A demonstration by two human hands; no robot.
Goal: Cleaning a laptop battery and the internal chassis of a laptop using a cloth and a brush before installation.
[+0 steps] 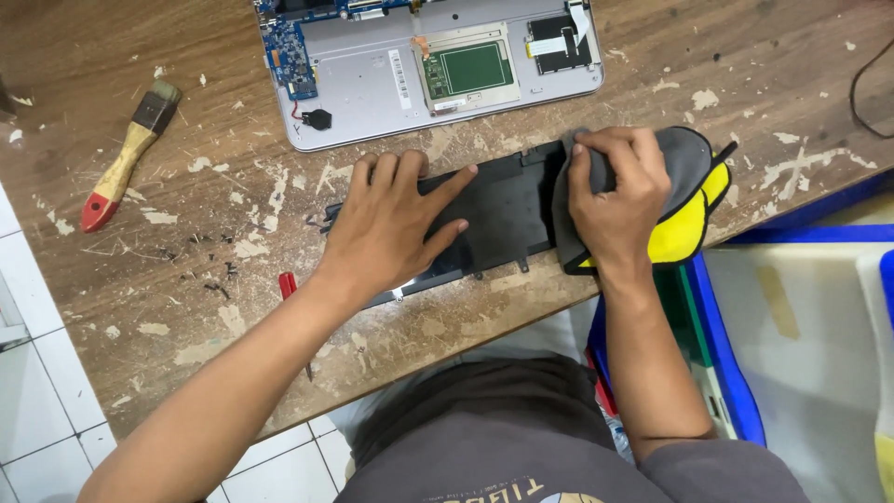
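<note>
A flat black laptop battery (503,210) lies on the worn wooden table (186,307) near its front edge. My left hand (391,224) rests flat on the battery's left half, fingers spread, pressing it down. My right hand (615,200) presses a grey and yellow cloth (684,200) onto the battery's right end, fingers curled over the cloth. Behind the battery sits an opened silver laptop base (372,88) with its circuit boards and green trackpad board exposed.
A paintbrush (126,158) with a wooden handle and red tip lies at the left. A red-handled screwdriver (289,287) lies by my left wrist, small screws scattered near it. A blue bin (736,373) stands at the right below the table. A black cable (861,93) curls at the right edge.
</note>
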